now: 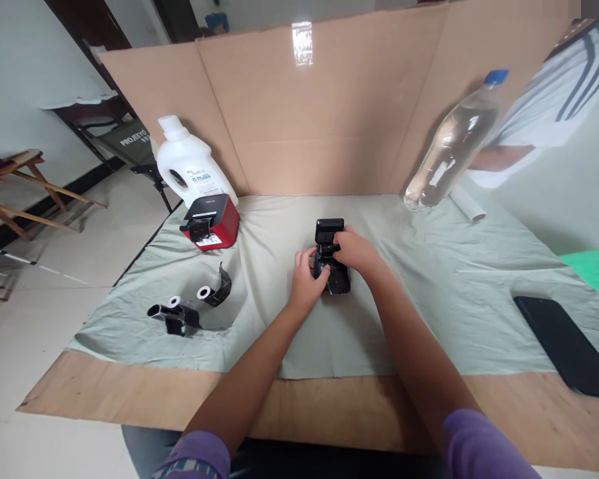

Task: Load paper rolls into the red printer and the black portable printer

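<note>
While your left hand (307, 283) clasps the open black device (339, 281), your right hand (355, 249) apparently works inside, pinch unclear; next needs steadiness.

Cloth (274, 246) offers room to pass, L & R of open blk device (339, 281); rolls (182, 322) & red box (223, 224) obstruct farther L, btl (449, 153) & phone (569, 346) farther R, cardbd wall (329, 126) behind.

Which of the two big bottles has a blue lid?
The clear bottle on the right, in front of the cardboard. Its lid is blue; the other one, the white bottle with a handle, has a white top.
</note>
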Demonstrator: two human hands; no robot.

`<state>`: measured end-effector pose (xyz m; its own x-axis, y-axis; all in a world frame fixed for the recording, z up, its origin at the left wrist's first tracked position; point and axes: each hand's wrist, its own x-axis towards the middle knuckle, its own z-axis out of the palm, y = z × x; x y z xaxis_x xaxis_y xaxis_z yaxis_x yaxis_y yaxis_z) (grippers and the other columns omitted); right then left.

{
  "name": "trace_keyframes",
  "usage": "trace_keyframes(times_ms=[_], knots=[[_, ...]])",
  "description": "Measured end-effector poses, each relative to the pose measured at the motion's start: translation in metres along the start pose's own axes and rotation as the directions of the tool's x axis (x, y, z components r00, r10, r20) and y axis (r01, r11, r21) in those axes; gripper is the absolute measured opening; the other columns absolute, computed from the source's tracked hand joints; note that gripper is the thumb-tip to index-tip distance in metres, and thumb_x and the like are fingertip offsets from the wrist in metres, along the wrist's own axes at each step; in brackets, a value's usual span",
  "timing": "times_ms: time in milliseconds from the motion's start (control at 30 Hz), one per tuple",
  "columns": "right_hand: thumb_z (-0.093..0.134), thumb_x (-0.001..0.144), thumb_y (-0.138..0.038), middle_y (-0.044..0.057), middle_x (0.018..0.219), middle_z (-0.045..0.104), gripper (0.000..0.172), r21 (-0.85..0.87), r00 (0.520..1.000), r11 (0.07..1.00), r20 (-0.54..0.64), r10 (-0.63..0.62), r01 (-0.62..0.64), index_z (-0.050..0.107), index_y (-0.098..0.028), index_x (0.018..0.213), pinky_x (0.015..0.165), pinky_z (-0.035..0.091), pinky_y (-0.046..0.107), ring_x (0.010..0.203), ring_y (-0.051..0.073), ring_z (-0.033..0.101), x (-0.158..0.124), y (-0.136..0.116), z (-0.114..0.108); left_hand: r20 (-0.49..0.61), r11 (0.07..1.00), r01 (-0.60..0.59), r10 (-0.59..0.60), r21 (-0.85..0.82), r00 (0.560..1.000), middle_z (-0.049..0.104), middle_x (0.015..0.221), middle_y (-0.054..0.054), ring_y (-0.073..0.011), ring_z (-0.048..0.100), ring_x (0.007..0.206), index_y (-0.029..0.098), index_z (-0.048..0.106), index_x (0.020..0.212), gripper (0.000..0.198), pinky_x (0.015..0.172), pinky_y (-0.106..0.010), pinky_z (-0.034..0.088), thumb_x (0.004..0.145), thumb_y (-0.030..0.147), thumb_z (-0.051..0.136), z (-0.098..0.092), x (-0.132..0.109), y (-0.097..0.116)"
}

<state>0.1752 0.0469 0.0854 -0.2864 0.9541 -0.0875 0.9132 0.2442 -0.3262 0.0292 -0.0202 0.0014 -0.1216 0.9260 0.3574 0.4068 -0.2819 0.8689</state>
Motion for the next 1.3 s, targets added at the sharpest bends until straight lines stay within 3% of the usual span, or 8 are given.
trace_keyframes(times_ms=[133,300,467,667,933,1033,1167,1300], knots=[[0.059,0.087,-0.015,0.017,0.126,0.057,0.03,-0.078,0.996,0.993,-0.004,0.085,-0.085,0.067,-0.016,0.115,0.077,0.047,0.033,0.091,0.025,0.066,-0.006,-0.008,-0.002,0.012,1.0,0.004,-0.004,-0.011,1.0,0.054,0.12,-0.009,-0.0179,0.059,0.095,0.019,0.058,0.124,0.039,0.088,-0.034,0.051,0.085,0.021,0.064,0.0,0.0,0.002],[0.063,0.086,-0.018,0.01,0.125,0.06,0.026,-0.003,1.0,1.0,-0.02,0.01,-0.01,0.067,-0.023,0.111,0.078,0.045,0.029,0.095,0.021,0.065,0.0,-0.002,0.005,0.005,1.0,0.009,-0.009,-0.019,1.0,0.053,0.119,-0.009,-0.0184,0.06,0.099,0.02,0.059,0.122,0.037,0.091,-0.033,0.051,0.085,0.02,0.064,0.001,0.001,0.001],[0.06,0.087,-0.015,0.01,0.124,0.062,0.022,-0.026,0.999,0.999,-0.028,0.034,-0.035,0.069,-0.022,0.106,0.073,0.042,0.029,0.097,0.022,0.065,0.0,-0.005,0.007,0.018,0.999,0.031,-0.031,-0.014,0.999,0.053,0.118,-0.008,-0.0166,0.059,0.093,0.02,0.06,0.122,0.036,0.09,-0.033,0.052,0.085,0.019,0.064,0.001,0.001,0.0],[0.06,0.087,-0.013,0.009,0.119,0.063,0.024,-0.006,0.998,0.999,-0.047,-0.05,0.05,0.068,-0.022,0.107,0.072,0.042,0.029,0.098,0.022,0.065,-0.003,-0.007,0.008,0.019,0.999,0.031,-0.031,-0.022,0.999,0.053,0.118,-0.008,-0.0164,0.06,0.094,0.021,0.061,0.121,0.034,0.091,-0.033,0.052,0.087,0.02,0.064,0.0,0.001,0.0],[0.06,0.09,-0.017,0.01,0.123,0.063,0.022,0.04,0.994,0.996,-0.068,0.081,-0.078,0.072,-0.024,0.107,0.08,0.047,0.032,0.101,0.024,0.065,-0.001,-0.011,0.013,0.011,0.999,0.042,-0.043,0.028,0.999,0.054,0.118,-0.009,-0.0163,0.06,0.091,0.019,0.061,0.121,0.035,0.087,-0.031,0.051,0.086,0.02,0.063,0.0,0.001,0.005],[0.06,0.09,-0.02,0.011,0.121,0.063,0.019,0.06,0.985,0.994,-0.139,0.101,-0.093,0.07,-0.022,0.106,0.081,0.05,0.035,0.098,0.025,0.066,-0.003,-0.013,0.009,0.005,0.976,0.127,-0.13,0.175,0.992,0.062,0.101,-0.006,-0.0193,0.063,0.085,0.02,0.06,0.126,0.04,0.08,-0.032,0.051,0.087,0.029,0.064,-0.004,-0.003,0.015],[0.056,0.094,-0.024,0.016,0.126,0.06,0.032,0.145,0.918,0.987,-0.378,0.116,-0.065,0.061,-0.018,0.125,0.088,0.052,0.04,0.106,0.029,0.064,0.002,-0.007,0.003,0.015,0.883,0.3,-0.328,0.361,0.945,0.064,0.066,-0.001,-0.0255,0.066,0.072,0.016,0.048,0.146,0.064,0.071,-0.035,0.049,0.092,0.049,0.06,-0.016,-0.02,0.029],[0.055,0.094,-0.022,0.014,0.134,0.061,0.041,0.221,0.92,0.97,-0.391,-0.008,0.103,0.056,-0.018,0.135,0.1,0.048,0.041,0.116,0.029,0.061,0.016,0.008,0.008,0.081,0.913,0.314,-0.345,0.259,0.935,0.074,0.071,-0.003,-0.0247,0.071,0.074,0.012,0.031,0.159,0.081,0.072,-0.034,0.051,0.094,0.05,0.059,-0.021,-0.044,0.041]])
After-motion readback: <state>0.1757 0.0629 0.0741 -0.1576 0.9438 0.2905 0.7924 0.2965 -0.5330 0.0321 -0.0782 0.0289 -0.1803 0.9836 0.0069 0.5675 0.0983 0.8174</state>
